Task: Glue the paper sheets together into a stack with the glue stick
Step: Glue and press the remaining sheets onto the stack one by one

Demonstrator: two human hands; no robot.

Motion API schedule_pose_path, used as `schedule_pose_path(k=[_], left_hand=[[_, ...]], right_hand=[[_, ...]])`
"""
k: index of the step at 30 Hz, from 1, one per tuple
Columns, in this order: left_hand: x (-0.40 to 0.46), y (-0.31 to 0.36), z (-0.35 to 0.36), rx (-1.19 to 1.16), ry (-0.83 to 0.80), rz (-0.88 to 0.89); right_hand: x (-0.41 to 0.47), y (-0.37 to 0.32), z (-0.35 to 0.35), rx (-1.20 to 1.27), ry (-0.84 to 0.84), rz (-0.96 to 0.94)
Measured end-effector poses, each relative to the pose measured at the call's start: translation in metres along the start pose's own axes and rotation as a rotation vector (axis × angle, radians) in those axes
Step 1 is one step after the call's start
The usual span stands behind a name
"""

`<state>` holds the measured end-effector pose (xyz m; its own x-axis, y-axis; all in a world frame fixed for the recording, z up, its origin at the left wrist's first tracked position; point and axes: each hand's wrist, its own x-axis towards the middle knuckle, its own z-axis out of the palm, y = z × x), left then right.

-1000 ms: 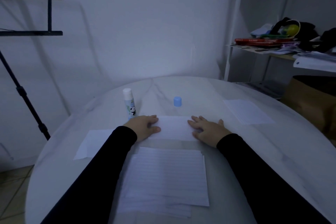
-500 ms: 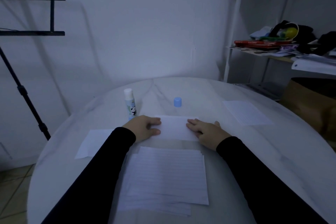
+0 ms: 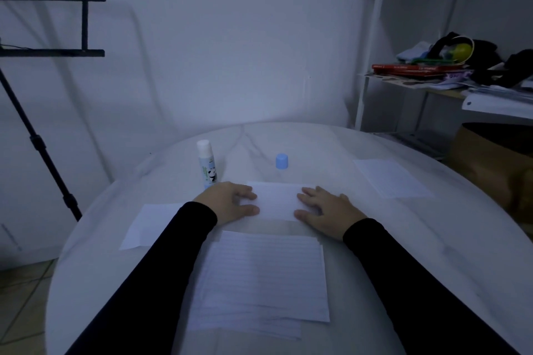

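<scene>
Barely shifted since earlier, both hands, left [image 3: 227, 202] and right [image 3: 326, 212], press flat, fingers spread, on thin lined paper [image 3: 277, 200].

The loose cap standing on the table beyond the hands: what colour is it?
Light blue. The cap shows best in the head view, standing right of the glue stick.

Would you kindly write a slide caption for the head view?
Both hands, left and right, press a lined sheet flat on the table, uncapped glue stick standing behind.
</scene>
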<state>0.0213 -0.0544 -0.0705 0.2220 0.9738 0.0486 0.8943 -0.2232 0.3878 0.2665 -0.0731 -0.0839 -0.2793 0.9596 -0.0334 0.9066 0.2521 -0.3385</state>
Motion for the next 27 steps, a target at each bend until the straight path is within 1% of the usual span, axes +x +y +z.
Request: schedule_pose_path(k=[2,3,8,10,12,15,20,23,27], left_hand=[[0.000,-0.004,-0.004,0.012,0.017,-0.035],[-0.001,-0.006,-0.006,0.005,0.062,-0.055],[-0.010,-0.011,-0.016,-0.156,0.471,-0.216],[-0.011,-0.013,-0.022,-0.201,0.579,-0.305],[-0.012,-0.020,-0.026,-0.194,0.639,-0.415],[-0.011,-0.031,-0.024,-0.267,0.664,-0.492],[-0.001,-0.029,-0.014,-0.452,0.619,-0.419],[0.005,-0.026,-0.012,-0.476,0.630,-0.375],[0.018,-0.025,-0.010,-0.478,0.627,-0.360]], right_hand=[[0.002,0.004,0.001,0.008,0.051,0.033],[0.004,0.005,0.003,0.019,0.084,0.046],[0.010,-0.001,0.004,0.060,0.313,0.048],[0.012,-0.005,0.004,-0.006,0.299,0.070],[0.014,-0.008,0.005,-0.091,0.242,0.100],[0.014,-0.010,0.005,-0.099,0.228,0.106],[0.012,-0.011,0.004,-0.022,0.255,0.086],[0.014,-0.009,0.004,0.093,0.300,0.066],[0.017,-0.005,0.004,0.357,0.372,0.039]])
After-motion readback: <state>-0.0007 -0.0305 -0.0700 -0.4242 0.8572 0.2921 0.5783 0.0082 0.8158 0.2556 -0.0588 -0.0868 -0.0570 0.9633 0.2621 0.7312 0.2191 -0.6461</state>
